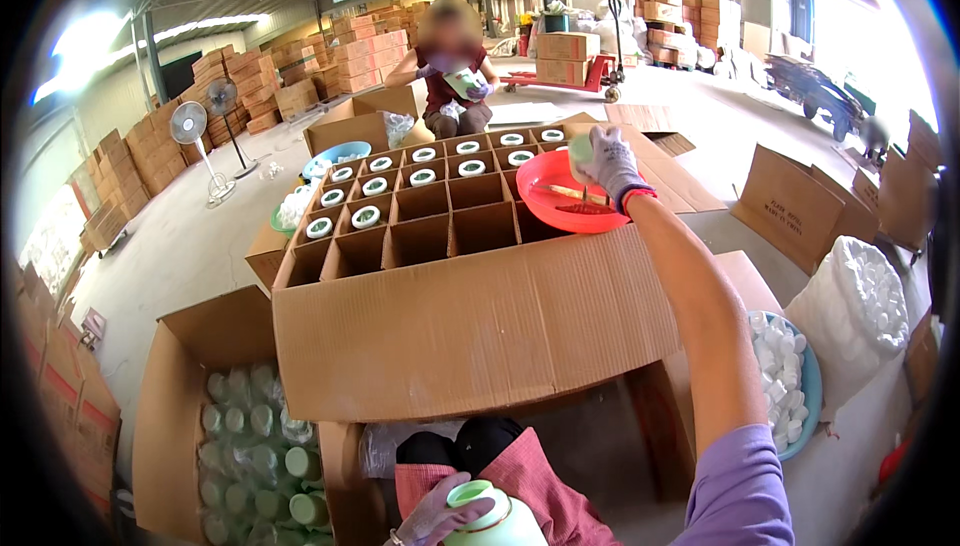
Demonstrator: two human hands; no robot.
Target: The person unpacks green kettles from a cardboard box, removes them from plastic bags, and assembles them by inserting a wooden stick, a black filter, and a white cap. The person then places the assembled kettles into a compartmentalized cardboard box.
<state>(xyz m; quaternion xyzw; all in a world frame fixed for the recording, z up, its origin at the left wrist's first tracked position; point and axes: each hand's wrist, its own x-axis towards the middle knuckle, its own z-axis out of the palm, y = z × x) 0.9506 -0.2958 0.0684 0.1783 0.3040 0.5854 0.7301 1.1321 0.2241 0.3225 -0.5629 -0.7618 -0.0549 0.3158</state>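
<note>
In my lap my gloved left hand [438, 514] is closed on a pale green vase [495, 521] with a wide round mouth. My gloved right hand [612, 164] reaches out over a red plastic basin [548, 212]. Its fingers are closed around a small pale green piece [582, 158], whose exact kind I cannot make out. A stick-like tool [572, 192] and some dark liquid lie in the basin. The basin rests on top of a divided carton [470, 316], where several white-rimmed vases [366, 217] stand upright in the cells.
At lower left an open carton [195, 346] holds several green vases in clear plastic. A blue basin of white caps [812, 386] and a white sack [850, 296] stand at right. Opposite me a person [455, 76] handles another vase. Two fans [188, 124] and stacked cartons [365, 51] stand farther back.
</note>
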